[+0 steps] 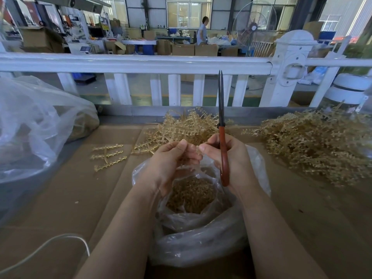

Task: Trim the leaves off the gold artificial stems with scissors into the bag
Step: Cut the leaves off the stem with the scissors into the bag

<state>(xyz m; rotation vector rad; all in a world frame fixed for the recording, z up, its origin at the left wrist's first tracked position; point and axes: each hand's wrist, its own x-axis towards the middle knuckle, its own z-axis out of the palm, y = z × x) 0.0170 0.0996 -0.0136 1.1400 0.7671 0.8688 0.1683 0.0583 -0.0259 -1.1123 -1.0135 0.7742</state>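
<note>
My left hand (173,160) pinches a small gold stem piece (193,148) between thumb and fingers, right above the open clear plastic bag (201,244). Inside the bag lies a heap of cut gold leaves (191,195). My right hand (227,158) grips the red-handled scissors (223,146), whose closed blades point straight up; its thumb tip touches the same piece. A pile of gold stems (185,127) lies just beyond my hands. A single stem frame (108,156) lies flat to the left.
A bigger heap of gold stems (318,146) fills the right of the cardboard-covered table (70,198). A large clear bag (34,125) bulges at the left. A white cable (50,244) curls at the near left. A white railing (141,65) runs along the table's far edge.
</note>
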